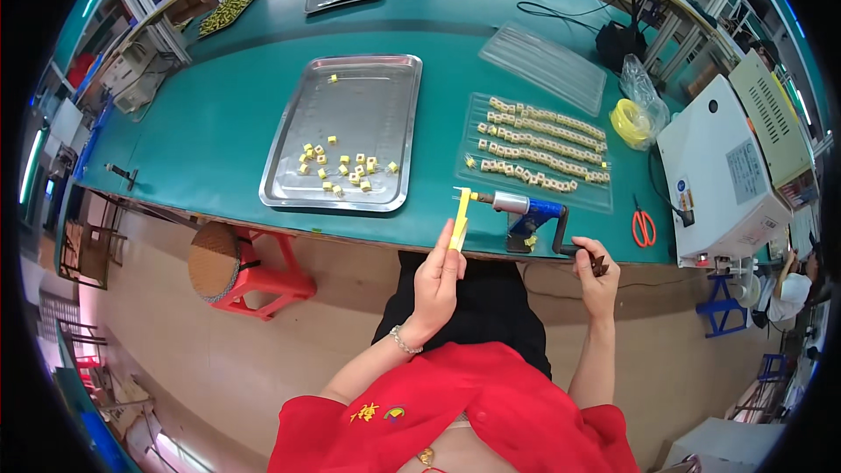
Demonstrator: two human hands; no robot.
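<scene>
At the table's front edge stands a small blue hand-crank winder [545,210] with a silver barrel. My right hand [598,280] is closed around its crank handle, right of the body. My left hand [435,287] pinches a strip of yellow tape [460,229], which runs up to the spindle end of the winder. A small yellow part with thin pins [464,194] sits at that spindle tip, partly covered by the tape. Left of the winder, a metal tray [359,109] holds several loose small yellow-and-white parts [360,170].
Rows of similar parts [543,140] fill a clear plastic tray [596,201]; another clear tray [547,66] lies behind it. Orange-handled scissors [644,228], yellow tape rolls [629,123] and a white machine box [718,171] stand right. A red stool [263,285] is below left.
</scene>
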